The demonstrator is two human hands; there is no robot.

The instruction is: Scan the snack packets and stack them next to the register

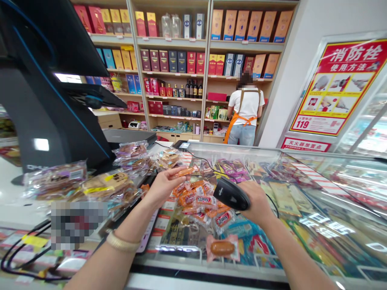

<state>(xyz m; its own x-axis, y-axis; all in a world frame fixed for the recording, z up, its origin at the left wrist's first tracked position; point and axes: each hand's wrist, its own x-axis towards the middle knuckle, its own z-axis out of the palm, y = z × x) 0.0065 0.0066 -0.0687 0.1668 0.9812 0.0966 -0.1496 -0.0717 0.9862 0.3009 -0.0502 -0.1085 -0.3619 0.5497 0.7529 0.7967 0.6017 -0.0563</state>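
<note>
Between the fingers of my left hand (165, 183) is a small packaged sausage (185, 172), raised above the glass top. My right hand (256, 201) is wrapped round a black barcode scanner (232, 194), whose head points left toward the sausages. Below both hands lies a pile of wrapped sausages (204, 200) in orange, red and clear packaging. One single packaged sausage (223, 248) lies apart, near the front edge of the glass. The grip of the scanner is hidden by my right hand.
Bagged flat snacks (109, 185) lie left of my left arm, beside a black checkout terminal (45, 121). A glass-topped freezer (302, 237) extends right. A cable (198, 157) runs from behind. Across the room, a person in an orange apron (244, 108) faces shelves (173, 42) of boxes.
</note>
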